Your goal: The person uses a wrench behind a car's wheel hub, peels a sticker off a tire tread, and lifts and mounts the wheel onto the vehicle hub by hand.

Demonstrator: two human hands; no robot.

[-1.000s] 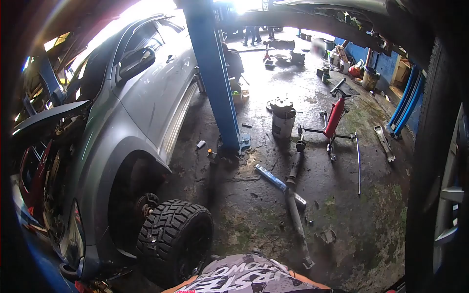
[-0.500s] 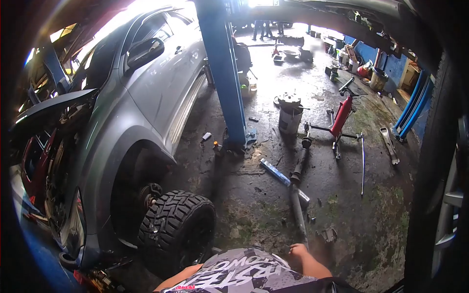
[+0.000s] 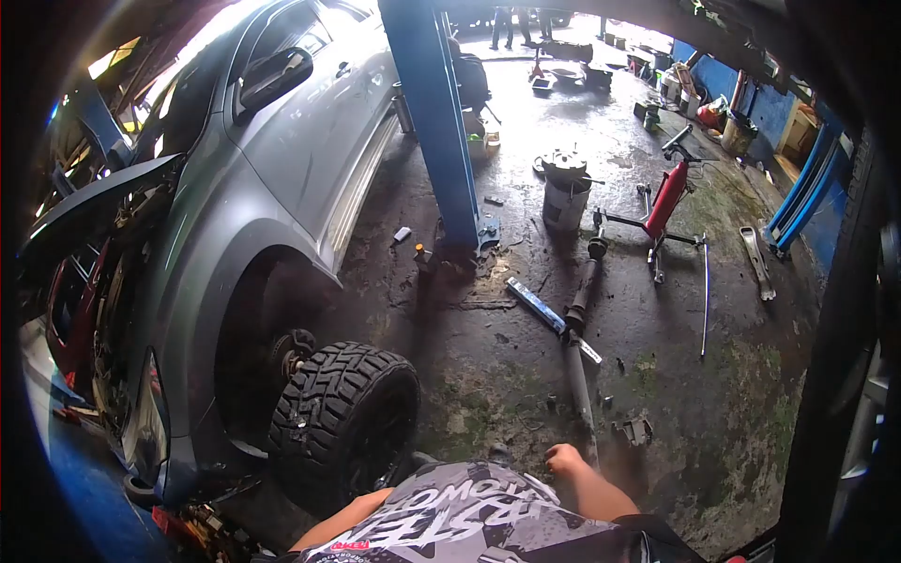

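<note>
My right hand [image 3: 565, 460] is low in the middle of the view, its fingers curled, with nothing visible in them. It appears just left of the lower end of a long metal shaft [image 3: 578, 389] on the floor; whether they touch is unclear. Only my left forearm [image 3: 347, 518] shows beside my patterned shirt, and the hand is hidden. Near that arm stands a knobbly tyre [image 3: 338, 413], next to the open wheel arch of a grey car [image 3: 282, 178]. A blue and silver bar [image 3: 537, 305] lies against the shaft.
A blue lift post [image 3: 436, 131] rises beside the car. Ahead are a bucket [image 3: 566, 202] with a part on top, a red jack [image 3: 668, 202], a thin rod [image 3: 706, 300] and a flat metal arm [image 3: 757, 263]. People's legs [image 3: 510, 28] show far back.
My right hand and forearm have come into view at the bottom. The view has shifted, so the post, shaft and jack appear further right and higher.
</note>
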